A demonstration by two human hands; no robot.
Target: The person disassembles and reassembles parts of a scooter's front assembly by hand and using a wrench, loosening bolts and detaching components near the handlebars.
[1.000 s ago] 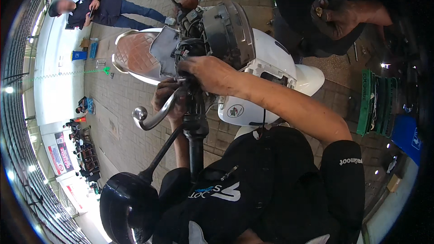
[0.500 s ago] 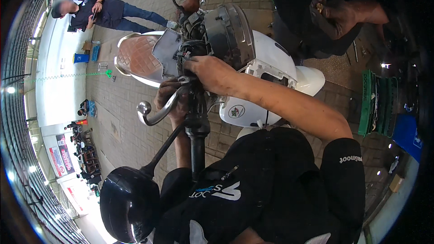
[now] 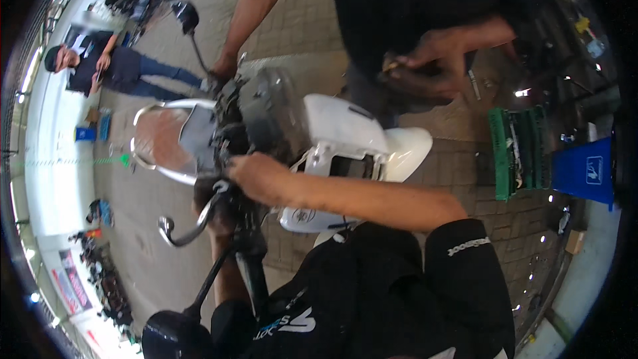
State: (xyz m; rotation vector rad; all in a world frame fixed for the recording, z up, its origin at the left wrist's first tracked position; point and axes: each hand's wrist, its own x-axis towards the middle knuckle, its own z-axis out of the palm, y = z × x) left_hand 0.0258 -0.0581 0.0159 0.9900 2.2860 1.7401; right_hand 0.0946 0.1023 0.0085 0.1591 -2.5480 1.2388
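A white scooter with its handlebar covers off stands in front of me. My right hand (image 3: 256, 174) reaches into the exposed middle of the handlebar (image 3: 232, 110), fingers closed. Whatever they grip is hidden and smeared by motion. My left hand (image 3: 207, 198) is under the bar beside the chrome brake lever (image 3: 199, 231), its fingers mostly hidden. Close to my left forearm are the black rubber grip (image 3: 252, 282) and a black mirror (image 3: 176, 336). The smoky windscreen (image 3: 282, 110) and white front panel (image 3: 349, 123) lie beyond my right hand.
A co-worker's hand (image 3: 222, 70) rests on the far grip; their other hand (image 3: 432, 63) pinches a small yellowish part. Another person (image 3: 93, 63) stands at the far left. At right are a green toolbox (image 3: 500, 153) and a blue bin (image 3: 585, 173). The brown seat (image 3: 163, 139) points left.
My view has swung, so the scooter sits lower and further left. Both my hands remain at the handlebar. The co-worker's hand with the small part is nearer the scooter's front.
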